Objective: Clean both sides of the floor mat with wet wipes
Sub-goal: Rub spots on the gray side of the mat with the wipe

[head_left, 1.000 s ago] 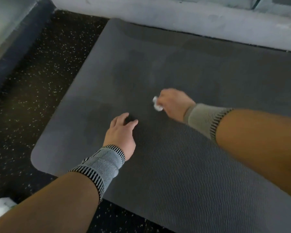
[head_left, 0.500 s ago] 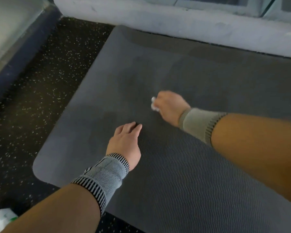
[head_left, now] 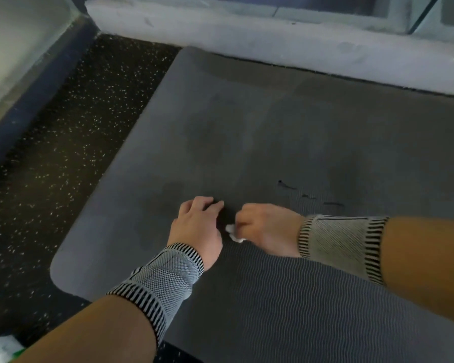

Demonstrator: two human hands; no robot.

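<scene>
Floor mat (head_left: 247, 127) flat on speckled floor (head_left: 50, 153), left hand (head_left: 197, 226) pressing it (fingers spread), right hand (head_left: 265, 231) clenched around white wet wipe (head_left: 233, 234).

Beyond the left hand (head_left: 198, 226) and the right hand (head_left: 266, 231), set close together, the gray floor mat (head_left: 247, 132) lies bare up to the pale ledge (head_left: 247, 40) at its far edge, with speckled floor (head_left: 63, 142) open leftward.

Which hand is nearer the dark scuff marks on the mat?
The right hand: the scuff marks lie just beyond it. The left hand rests on the mat farther to their left.
</scene>
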